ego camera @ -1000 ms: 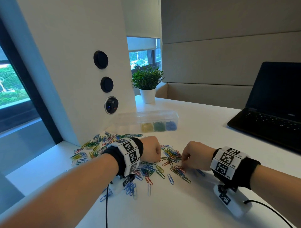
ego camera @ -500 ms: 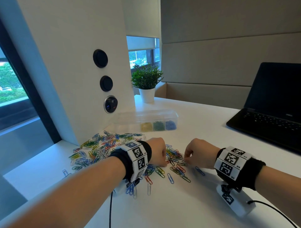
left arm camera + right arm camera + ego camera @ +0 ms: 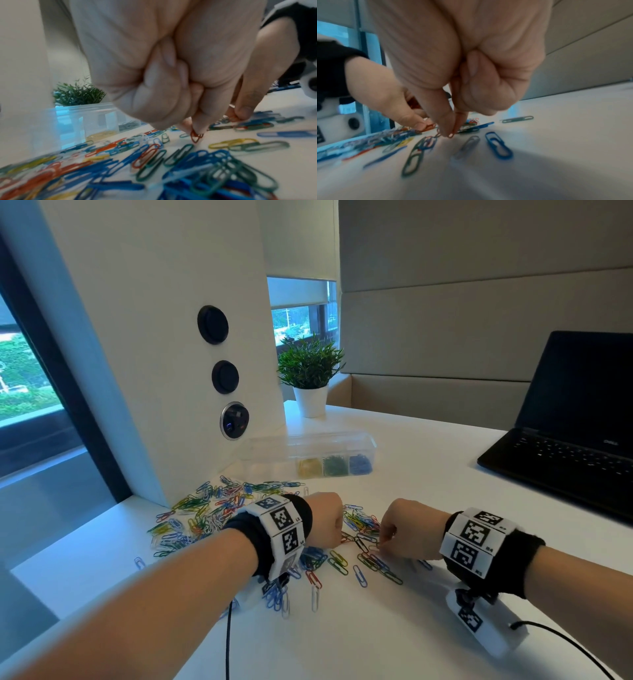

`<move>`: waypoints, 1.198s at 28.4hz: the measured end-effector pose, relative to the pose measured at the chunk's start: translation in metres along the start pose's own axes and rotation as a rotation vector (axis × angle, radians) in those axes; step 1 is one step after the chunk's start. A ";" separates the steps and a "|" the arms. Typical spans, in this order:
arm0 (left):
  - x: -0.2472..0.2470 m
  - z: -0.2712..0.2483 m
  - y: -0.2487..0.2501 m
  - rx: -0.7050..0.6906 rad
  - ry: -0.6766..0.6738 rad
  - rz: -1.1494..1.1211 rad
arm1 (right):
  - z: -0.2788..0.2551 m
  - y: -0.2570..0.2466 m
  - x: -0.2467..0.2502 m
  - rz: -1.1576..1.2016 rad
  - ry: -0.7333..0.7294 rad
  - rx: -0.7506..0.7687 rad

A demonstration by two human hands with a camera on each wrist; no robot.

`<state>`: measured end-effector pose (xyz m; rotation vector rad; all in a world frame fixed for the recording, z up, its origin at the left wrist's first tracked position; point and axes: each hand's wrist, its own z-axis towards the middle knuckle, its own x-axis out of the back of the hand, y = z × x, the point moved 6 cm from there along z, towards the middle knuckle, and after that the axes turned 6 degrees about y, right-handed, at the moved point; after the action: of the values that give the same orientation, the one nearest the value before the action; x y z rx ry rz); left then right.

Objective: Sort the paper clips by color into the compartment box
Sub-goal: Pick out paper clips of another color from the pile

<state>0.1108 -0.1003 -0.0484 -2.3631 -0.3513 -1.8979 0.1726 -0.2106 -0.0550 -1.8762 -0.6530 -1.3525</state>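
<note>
On the white table (image 3: 394, 628) I see the clear box (image 3: 310, 451) behind the scattered clips (image 3: 212, 508). My left hand (image 3: 325, 518) is curled, fingertips pinching a red clip (image 3: 196, 136). My right hand (image 3: 407, 529) likewise pinches a reddish clip (image 3: 451, 135) against the tabletop.

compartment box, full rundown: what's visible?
The compartment box is a long clear plastic case standing on the white table against the white pillar, beyond the loose clip pile. Dividers split it into a row. Three right-hand cells hold yellow, green and blue clips, in that order; the cells further left look empty. Neither hand touches it.
</note>
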 end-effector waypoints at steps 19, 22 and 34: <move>0.023 -0.023 -0.028 0.004 -0.012 -1.949 | 0.001 0.030 0.001 1.013 -0.092 -0.384; 0.024 -0.018 -0.029 0.071 0.014 -1.897 | 0.005 0.029 0.008 0.607 -0.004 -0.278; 0.011 -0.016 0.021 -0.163 -0.012 -0.302 | 0.033 0.021 0.012 0.104 0.115 -0.093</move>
<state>0.1023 -0.1225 -0.0327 -2.5486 -0.6089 -2.1135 0.2114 -0.1976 -0.0549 -1.8620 -0.4349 -1.4321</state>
